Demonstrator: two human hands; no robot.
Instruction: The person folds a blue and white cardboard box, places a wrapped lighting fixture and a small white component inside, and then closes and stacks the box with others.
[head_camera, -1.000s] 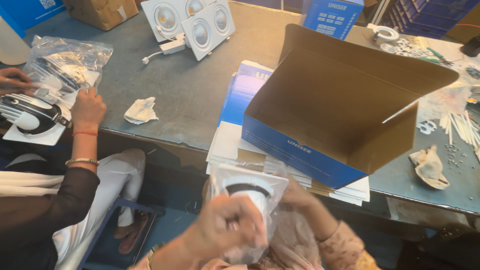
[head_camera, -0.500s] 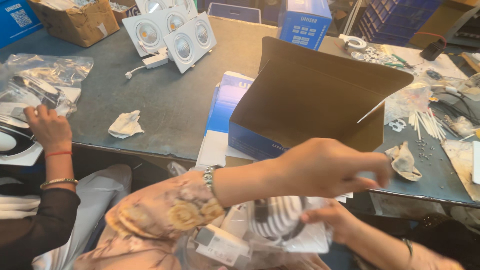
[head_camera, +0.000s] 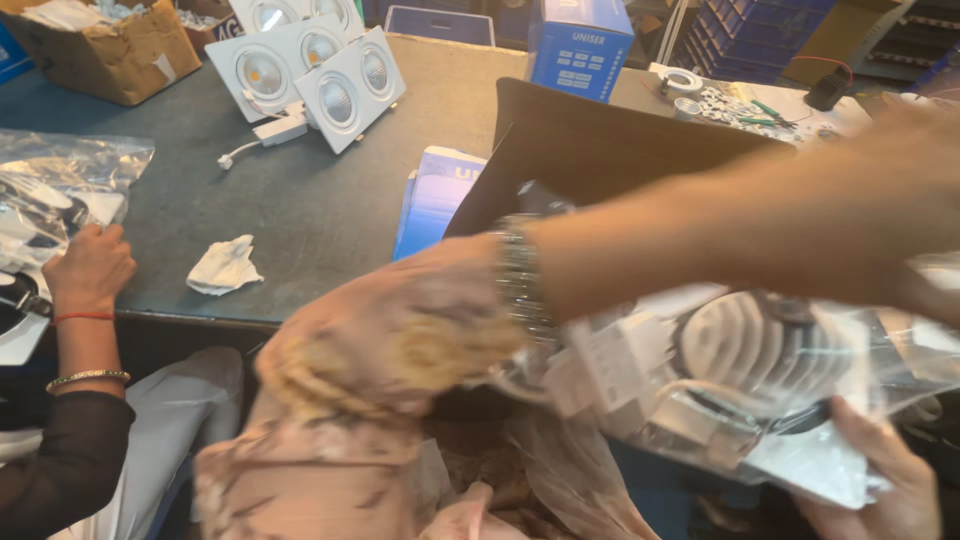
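The right hand (head_camera: 890, 480) gripped the bagged downlight fitting (head_camera: 750, 370) from below; the left hand (head_camera: 930, 200), blurred, reached across, its grip unclear. Bagging seemed underway, toward the open carton (head_camera: 600, 150).

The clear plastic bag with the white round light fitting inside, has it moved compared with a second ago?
Yes. The clear plastic bag with the white round light fitting has shifted rightward relative to the open brown cardboard box, from below its left corner to below its right side.

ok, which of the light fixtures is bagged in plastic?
The ribbed round light fixture in the clear bag, held from below by the right hand at lower right. The white square fixtures at the table's far side lie bare, lenses showing.
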